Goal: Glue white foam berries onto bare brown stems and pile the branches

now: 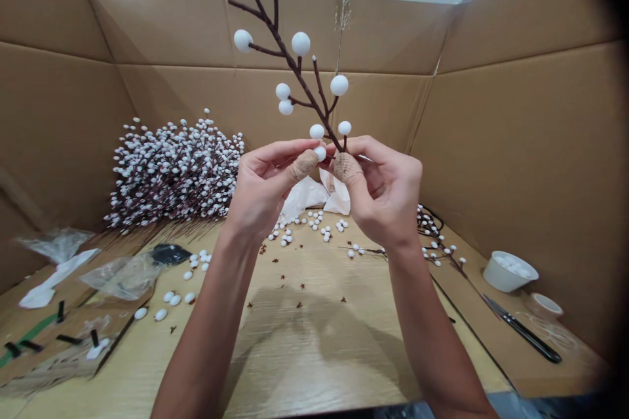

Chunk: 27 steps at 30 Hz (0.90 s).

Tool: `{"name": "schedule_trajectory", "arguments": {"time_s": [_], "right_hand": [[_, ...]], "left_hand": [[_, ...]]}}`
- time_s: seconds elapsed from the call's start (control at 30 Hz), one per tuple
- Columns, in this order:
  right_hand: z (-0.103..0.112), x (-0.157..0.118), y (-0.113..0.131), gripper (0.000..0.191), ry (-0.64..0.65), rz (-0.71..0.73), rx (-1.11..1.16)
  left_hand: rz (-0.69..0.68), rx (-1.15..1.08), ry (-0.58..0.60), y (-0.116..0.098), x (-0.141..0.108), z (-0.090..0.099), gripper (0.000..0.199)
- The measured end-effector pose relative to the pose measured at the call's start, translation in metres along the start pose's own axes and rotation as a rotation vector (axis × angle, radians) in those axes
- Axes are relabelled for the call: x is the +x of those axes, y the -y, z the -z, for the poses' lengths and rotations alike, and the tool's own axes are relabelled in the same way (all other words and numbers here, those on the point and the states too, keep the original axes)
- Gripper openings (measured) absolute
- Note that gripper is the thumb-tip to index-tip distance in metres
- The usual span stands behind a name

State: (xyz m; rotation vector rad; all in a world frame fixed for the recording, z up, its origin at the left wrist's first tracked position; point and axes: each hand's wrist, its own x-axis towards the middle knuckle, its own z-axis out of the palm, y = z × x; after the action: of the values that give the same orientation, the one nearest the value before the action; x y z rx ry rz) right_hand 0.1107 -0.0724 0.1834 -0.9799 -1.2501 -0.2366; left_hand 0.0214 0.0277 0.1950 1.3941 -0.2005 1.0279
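A dark brown artificial branch with round white foam berries rises between my hands. My right hand grips its lower end between a thumb and finger, the thumb wrapped in a tan fabric finger guard. My left hand pinches a small white berry at the branch's base, with a matching guard on its thumb. The fingertips of both hands nearly meet there and hide the stem's lowest part.
Tall cardboard walls surround a wooden table. A large heap of berry branches lies at left, near plastic bags. Loose berries are scattered ahead. A white bowl, tape roll and black-handled knife lie at right.
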Motion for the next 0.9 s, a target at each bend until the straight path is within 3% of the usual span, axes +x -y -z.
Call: {"name": "schedule_trajectory", "arguments": {"time_s": [0.9], "right_hand": [[-0.0027, 0.0022, -0.0022, 0.016, -0.05, 0.07, -0.049]], "left_hand": [[-0.029, 0.071, -0.031, 0.0018, -0.0014, -0.0027, 0.013]]}}
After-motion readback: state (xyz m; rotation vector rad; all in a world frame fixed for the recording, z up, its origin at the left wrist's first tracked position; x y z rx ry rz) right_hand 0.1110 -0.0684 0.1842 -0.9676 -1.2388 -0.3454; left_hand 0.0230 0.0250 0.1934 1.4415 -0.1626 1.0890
